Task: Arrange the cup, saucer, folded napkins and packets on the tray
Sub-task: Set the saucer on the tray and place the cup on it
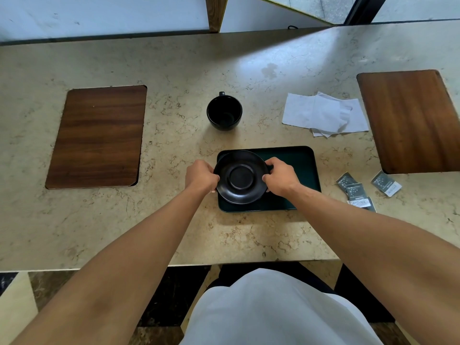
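Surface: a beige marble-patterned table (174, 232) with darker veining, seen from above; a pale stain is seen on its far right part. Two dark wooden panels are set into it, one at the left (97, 136) and one at the right (410, 120). A pale wall and a wooden post (216, 11) are seen beyond the far edge; dark and light floor tiles are seen below the near edge.

Tray (302, 168): dark green, rectangular, placed at the centre of the table.

Saucer (241, 176): black, round, held over the left end of the tray, its left rim overhanging the tray edge. Whether it rests on the tray cannot be told.

Left hand (201, 175): fingers curled round the saucer's left rim.

Right hand (280, 175): fingers curled round the saucer's right rim.

Cup (224, 113): black, upright, empty, standing on the table beyond the tray, handle turned away.

Napkins (323, 114): white, loosely overlapped, lying on the table right of the cup.

Packets (358, 191): grey, scattered on the table just right of the tray.
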A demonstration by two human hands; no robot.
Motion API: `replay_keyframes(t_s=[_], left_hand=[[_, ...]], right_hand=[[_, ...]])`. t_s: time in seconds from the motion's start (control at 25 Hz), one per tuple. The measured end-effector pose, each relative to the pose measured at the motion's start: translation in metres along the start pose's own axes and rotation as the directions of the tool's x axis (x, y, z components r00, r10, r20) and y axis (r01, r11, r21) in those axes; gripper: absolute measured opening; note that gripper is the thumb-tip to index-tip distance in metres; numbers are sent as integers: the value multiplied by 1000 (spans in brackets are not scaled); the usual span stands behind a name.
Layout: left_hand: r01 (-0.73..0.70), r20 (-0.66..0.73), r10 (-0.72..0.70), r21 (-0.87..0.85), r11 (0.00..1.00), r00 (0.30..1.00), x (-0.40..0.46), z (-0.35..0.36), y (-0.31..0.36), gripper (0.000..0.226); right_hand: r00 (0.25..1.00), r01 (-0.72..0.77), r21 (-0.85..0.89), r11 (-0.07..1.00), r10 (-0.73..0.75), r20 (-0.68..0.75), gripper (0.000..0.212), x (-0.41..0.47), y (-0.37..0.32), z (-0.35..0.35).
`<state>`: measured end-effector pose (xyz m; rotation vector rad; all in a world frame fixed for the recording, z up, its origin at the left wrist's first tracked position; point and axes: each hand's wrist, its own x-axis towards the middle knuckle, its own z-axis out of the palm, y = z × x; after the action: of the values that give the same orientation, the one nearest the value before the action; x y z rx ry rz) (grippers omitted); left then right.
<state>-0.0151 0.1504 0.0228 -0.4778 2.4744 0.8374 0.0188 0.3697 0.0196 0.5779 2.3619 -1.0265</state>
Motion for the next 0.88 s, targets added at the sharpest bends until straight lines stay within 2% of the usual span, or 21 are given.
replay_keyframes(t_s=[0.88], left_hand=[[-20, -5, 19, -39, 999, 1000, 3, 3, -4, 9]], right_hand=[[1000, 9, 20, 1000, -9, -8, 42, 4, 2, 4]])
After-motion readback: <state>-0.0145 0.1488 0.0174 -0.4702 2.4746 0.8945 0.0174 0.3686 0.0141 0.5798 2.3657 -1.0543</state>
